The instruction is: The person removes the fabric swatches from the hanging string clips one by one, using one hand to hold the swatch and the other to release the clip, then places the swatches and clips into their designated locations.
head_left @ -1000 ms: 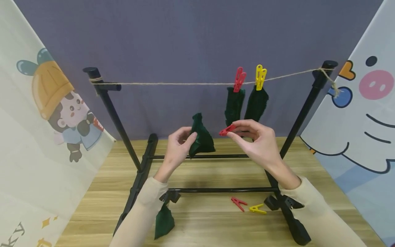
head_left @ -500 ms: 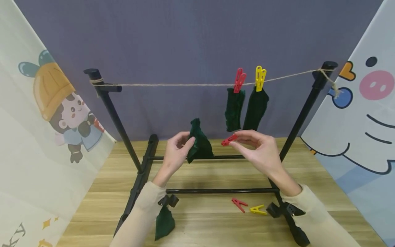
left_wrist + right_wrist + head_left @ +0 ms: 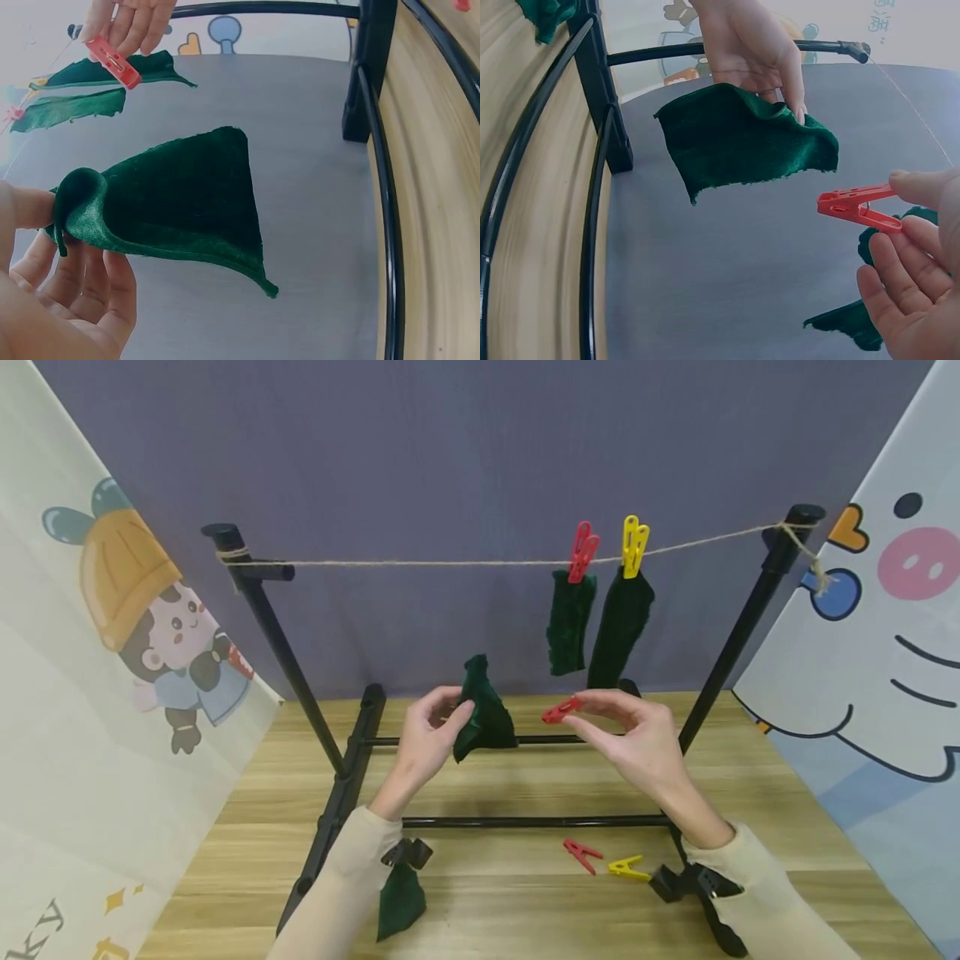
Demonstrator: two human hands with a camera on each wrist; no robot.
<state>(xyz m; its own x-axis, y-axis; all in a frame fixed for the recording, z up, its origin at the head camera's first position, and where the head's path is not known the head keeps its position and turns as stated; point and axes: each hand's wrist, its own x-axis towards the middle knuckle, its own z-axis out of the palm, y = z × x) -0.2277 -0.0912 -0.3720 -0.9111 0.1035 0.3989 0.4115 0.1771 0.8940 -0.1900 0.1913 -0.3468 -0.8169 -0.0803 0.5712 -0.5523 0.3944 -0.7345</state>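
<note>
My left hand (image 3: 429,733) pinches a dark green velvety cloth (image 3: 487,718) near one end; in the left wrist view the cloth (image 3: 180,195) is folded over at the thumb and spreads out wide. Facing it, my right hand (image 3: 637,739) holds a red clothespin (image 3: 561,710) between thumb and fingers, its tip toward the cloth. In the right wrist view the clothespin (image 3: 859,208) is apart from the cloth (image 3: 742,142). Both hands are below the string (image 3: 420,563). Two green cloths hang on it, one under a red clothespin (image 3: 582,553), one under a yellow clothespin (image 3: 634,547).
The string runs between two posts of a black rack (image 3: 738,627) with low crossbars (image 3: 532,822). On the wooden table (image 3: 510,910) lie a red clothespin (image 3: 582,856), a yellow clothespin (image 3: 628,867) and another green cloth (image 3: 401,902). A grey backdrop (image 3: 420,460) stands behind.
Both hands have come down a little, lowering the held cloth and red clothespin further below the string. The right hand has dropped away from the hanging cloths, showing their lower ends.
</note>
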